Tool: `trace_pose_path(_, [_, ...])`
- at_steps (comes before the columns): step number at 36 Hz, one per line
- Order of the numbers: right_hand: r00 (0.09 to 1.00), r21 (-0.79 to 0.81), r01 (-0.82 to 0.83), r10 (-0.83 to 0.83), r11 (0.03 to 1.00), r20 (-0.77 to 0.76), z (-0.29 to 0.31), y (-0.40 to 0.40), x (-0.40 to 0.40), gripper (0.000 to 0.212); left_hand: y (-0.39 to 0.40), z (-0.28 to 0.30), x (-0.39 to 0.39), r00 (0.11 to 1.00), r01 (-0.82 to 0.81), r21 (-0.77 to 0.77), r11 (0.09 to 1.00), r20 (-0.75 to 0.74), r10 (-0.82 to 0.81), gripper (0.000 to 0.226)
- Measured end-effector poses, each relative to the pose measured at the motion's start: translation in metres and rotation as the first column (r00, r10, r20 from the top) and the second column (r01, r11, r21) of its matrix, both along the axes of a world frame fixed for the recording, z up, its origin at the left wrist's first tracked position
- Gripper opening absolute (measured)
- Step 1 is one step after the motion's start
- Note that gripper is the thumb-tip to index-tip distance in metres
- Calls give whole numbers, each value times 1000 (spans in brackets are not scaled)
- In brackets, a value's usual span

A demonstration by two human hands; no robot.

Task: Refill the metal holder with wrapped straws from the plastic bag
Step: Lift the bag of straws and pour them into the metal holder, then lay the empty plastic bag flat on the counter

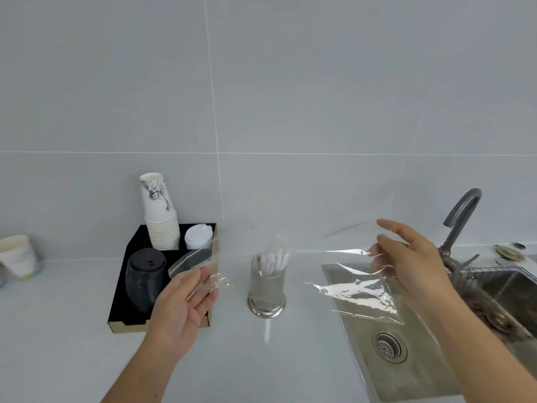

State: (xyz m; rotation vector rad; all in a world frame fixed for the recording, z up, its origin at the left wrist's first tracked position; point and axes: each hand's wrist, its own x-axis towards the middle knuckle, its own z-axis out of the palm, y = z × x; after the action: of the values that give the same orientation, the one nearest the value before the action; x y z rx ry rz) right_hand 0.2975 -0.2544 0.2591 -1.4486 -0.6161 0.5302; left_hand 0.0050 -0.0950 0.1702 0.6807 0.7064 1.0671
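Note:
The metal holder [267, 289] stands upright on the white counter, in the middle between my hands. Several white wrapped straws [274, 261] stick out of its top. A clear plastic bag [360, 292] hangs over the sink's left part, and my right hand [406, 257] pinches its upper edge. The bag looks flat, with no straws visible inside. My left hand [183, 309] is palm up to the left of the holder, thumb and fingers on a crinkled clear plastic end. Whether that end belongs to the same bag is unclear.
A black tray [116, 309] at the left holds a stack of paper cups [161, 216], black lids [145, 277] and white lids [199, 237]. A steel sink [421, 359] with a faucet [462, 216] fills the right. Another paper cup [17, 254] sits at the far left.

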Motion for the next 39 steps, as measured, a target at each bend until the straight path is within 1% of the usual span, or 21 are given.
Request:
trace_pose_path(4, [999,-26,-37,38,999,30,-6,9,-31,30,5,-3,-34,999,-34,-57,998,4,34,20])
trace_pose_path(8, [996,-73,-87,88,993,12,-15,16,-52,29,16,-11,-62,992,-87,-162,983,-100,71,28])
trace_pose_path(13, [991,-131,-125,129,983,24,-29,24,-80,29,32,-35,-92,966,-84,-219,972,-257,25,15])
trace_pose_path(16, [989,-176,-131,140,976,40,-39,25,-92,29,35,-51,-110,957,-67,-254,965,-290,-10,13])
trace_pose_path(20, [989,-237,-135,146,962,26,-61,27,-106,30,37,-71,-136,944,-54,-298,953,-326,-48,13])
trace_pose_path(26, [989,-312,-149,136,938,-61,-99,29,-126,28,36,-97,-172,909,-19,-309,951,-402,-113,9])
trace_pose_path(30, [982,-345,-160,113,925,-153,-124,27,-137,28,29,-116,-197,885,19,-330,944,-433,-169,8])
trace_pose_path(34, [962,-407,-190,87,894,-257,-155,25,-151,31,20,-137,-219,861,-2,-363,932,-474,-183,10])
trace_pose_path(39, [940,-473,-233,72,850,-334,-185,25,-167,37,11,-159,-235,856,-51,-399,915,-490,-166,8])
